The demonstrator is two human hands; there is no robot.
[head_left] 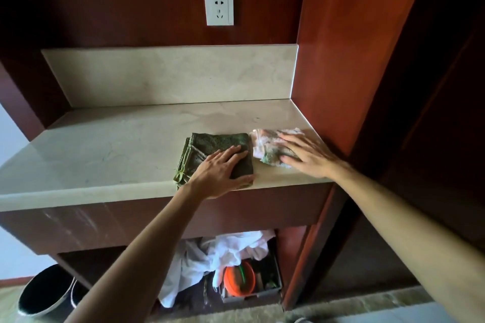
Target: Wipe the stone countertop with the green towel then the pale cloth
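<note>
A folded green towel (210, 145) lies on the beige stone countertop (105, 149), near its front edge and right of centre. My left hand (223, 173) rests flat on the towel's near half, fingers straight. Just to the right lies a crumpled pale cloth (265, 143) with pink and greenish patches. My right hand (307, 156) presses flat on that cloth with fingers spread, covering its right part. The two cloths almost touch.
A stone backsplash (170, 76) and a white wall socket (219, 9) are behind. A red wooden panel (341, 60) bounds the counter on the right. Below, a shelf holds white fabric (223, 252) and an orange item (238, 279); a dark bin (44, 291) stands on the floor at left.
</note>
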